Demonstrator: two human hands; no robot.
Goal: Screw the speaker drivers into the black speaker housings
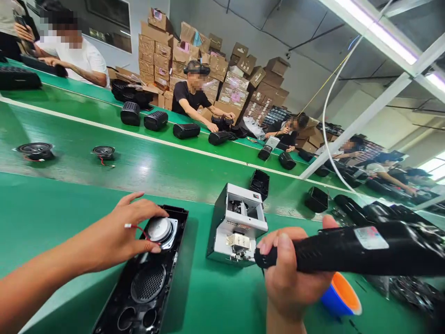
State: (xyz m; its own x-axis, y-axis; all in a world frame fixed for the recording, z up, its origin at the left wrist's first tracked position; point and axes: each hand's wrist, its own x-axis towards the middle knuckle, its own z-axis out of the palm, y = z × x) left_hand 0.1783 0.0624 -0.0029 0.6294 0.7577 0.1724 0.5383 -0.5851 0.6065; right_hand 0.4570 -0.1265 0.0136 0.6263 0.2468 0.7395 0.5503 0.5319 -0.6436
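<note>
My left hand [134, 227] has its thumb and fingers around a round silver-backed speaker driver [160, 230]. That driver sits at the upper end of a long black speaker housing [163, 260], and a red wire with a white plug trails from it toward my wrist. Lower in the housing are a round mesh grille [149, 283] and two round openings. In my right hand [295, 264] is a black electric screwdriver [327, 250], held nearly level. Its front end is beside a grey-and-white screw feeder [239, 227]; whether the bit touches the feeder, I cannot tell.
Two loose speaker drivers [34, 150] lie on the green conveyor belt [156, 162] ahead. An orange-and-blue bowl [342, 294] stands beyond my right wrist. Several black housings [187, 131] line the far side, where co-workers sit. A white cable [325, 116] hangs at the right.
</note>
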